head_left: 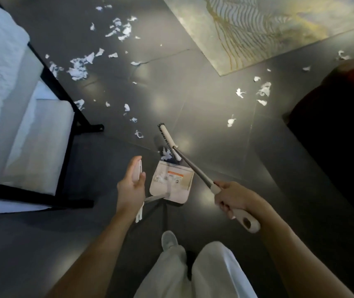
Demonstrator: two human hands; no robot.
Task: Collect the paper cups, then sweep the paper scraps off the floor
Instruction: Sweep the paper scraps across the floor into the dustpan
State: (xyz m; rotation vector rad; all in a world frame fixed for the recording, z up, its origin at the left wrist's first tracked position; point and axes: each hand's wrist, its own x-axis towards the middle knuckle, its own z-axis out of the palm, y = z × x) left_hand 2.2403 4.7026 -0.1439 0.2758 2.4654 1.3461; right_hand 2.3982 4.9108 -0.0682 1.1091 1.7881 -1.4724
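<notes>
Right hand (232,198) is wrapped tight round the pale grip of the broom (202,175), fingers curled right under it. The grey shaft runs forward and left from those fingers, down to the broom head (167,136) on the dark floor tiles (204,108). Left hand (131,186) has the white dustpan handle (138,168) pinned between its thumb and fairly straight fingers, thumb curled across it. Just right of that thumb, between the 2 hands, sits the dustpan (171,186), label up. A few paper scraps (161,179) are inside it, and a small heap (166,154) is bunched at its lip against the bristles. Beyond the left fingertips more torn paper lies loose: a big scatter (79,69) beside the black-framed chair (38,143), another cluster (120,29) further out, well apart. Beyond the right fingers, a handful (264,89) lies near the corner of the patterned rug (257,29). Nearer than both hands, a pale shoe (168,239) stands on the tiles
</notes>
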